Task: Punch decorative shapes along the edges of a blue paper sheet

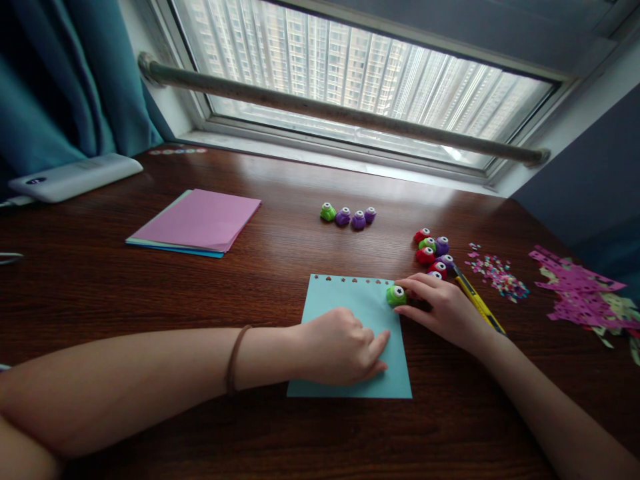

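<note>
A light blue paper sheet [330, 300] lies on the dark wooden table [270, 240], with a row of small punched shapes along its far edge. My left hand [340, 347] rests flat on the sheet, pressing it down. My right hand [443, 307] grips a small green craft punch [396, 295] set on the sheet's far right edge.
Several small punches sit in two groups: a green and purple row [349, 216] and a red, green and purple cluster [433, 252]. A yellow utility knife [477, 301], confetti [497, 272], punched pink scraps [575, 287], a stack of coloured paper [197, 221] and a white device [75, 177] also lie here.
</note>
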`<state>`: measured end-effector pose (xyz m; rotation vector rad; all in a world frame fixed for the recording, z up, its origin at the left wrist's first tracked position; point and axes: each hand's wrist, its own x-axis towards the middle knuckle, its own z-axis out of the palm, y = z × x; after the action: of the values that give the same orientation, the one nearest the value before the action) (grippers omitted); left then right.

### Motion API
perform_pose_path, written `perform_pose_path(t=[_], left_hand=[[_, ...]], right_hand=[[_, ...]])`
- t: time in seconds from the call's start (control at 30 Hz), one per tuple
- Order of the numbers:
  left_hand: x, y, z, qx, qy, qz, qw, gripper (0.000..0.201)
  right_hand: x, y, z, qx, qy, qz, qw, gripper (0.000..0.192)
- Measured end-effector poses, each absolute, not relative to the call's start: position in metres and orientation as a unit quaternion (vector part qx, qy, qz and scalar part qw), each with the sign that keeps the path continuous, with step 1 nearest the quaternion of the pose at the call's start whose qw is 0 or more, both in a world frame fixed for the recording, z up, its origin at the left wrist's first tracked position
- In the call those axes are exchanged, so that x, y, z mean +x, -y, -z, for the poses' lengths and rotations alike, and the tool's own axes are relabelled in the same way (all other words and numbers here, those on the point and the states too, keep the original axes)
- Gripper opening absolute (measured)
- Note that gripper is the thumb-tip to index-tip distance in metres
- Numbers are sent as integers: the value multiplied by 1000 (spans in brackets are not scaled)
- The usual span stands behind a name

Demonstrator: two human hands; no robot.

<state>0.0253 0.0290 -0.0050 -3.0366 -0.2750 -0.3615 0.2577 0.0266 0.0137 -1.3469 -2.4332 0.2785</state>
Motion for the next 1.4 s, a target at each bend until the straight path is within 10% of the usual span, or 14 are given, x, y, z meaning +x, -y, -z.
perform_pose_path(t=[1.4], left_hand=[[25,-28,6,-989,90,115,37,39]], right_hand=[[258,-27,-12,-479,855,-111,168,30]])
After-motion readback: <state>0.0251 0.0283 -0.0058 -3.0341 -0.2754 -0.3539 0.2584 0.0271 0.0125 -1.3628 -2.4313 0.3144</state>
